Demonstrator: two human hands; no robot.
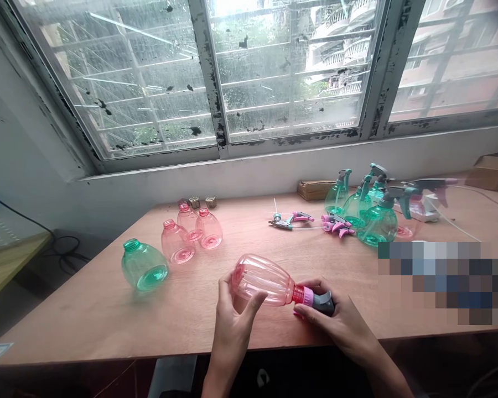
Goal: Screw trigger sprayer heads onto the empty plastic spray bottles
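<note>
A pink transparent bottle (262, 279) lies sideways above the table's near edge, held between both hands. My left hand (232, 315) cups its body, thumb and fingers wrapped around the wide end. My right hand (340, 323) is closed on the grey and pink spray head (317, 300) at the bottle's neck. The trigger part is mostly hidden under my fingers.
On the wooden table (108, 309) stand a green bottle (144, 266) and three pink bottles (191, 232) without heads. Loose spray heads (292, 219) lie mid-table. Several assembled green spray bottles (367, 210) stand at the right, near small cardboard boxes (315, 189). A window runs behind.
</note>
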